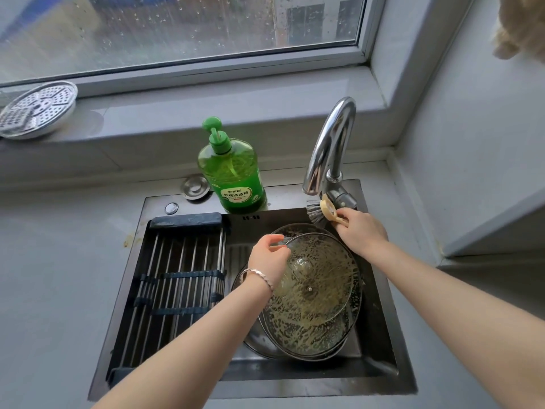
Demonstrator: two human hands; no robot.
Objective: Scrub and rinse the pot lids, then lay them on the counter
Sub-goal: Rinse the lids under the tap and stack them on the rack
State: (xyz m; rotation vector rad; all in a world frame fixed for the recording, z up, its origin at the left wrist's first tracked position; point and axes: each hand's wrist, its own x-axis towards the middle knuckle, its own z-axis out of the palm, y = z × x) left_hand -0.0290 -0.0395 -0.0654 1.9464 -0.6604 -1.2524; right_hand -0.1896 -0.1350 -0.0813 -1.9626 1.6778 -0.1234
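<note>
One perforated steel steamer tray (37,109) sits on the window sill (177,101) at far left, leaning on the window frame. Grey counter (59,261) runs below it and surrounds a dark sink (383,335).

Sink, left half: roll-up drying rack (177,276) with steel rods spans front to back. Back rim: round metal cap (195,187), then a green dish-soap bottle (233,169) with pump, upright.

Left hand (269,255), bracelet (258,274) on the wrist, reaches in from the front edge. Fingers curled; thumb and forefinger pinch the far-left rim of the top lid (321,270). That lid is glass, covered in streaky suds, tilted with the held edge raised.

Sink, right half: the top lid rests on a stack of other glass lids (309,340), also sudsy. One rim shows behind the stack and one at its left, under the wrist. Exact count cannot be told. All lids are inside the basin, none on the counter.

Back right corner of the sink: chrome faucet (330,143), spout curving left. No water stream visible.

Right hand (361,228) is just in front of the faucet base, fingers closed round the cream handle of a dish brush (320,212). Dark bristles point left, above the rear lid rim, apart from the top lid.
</note>
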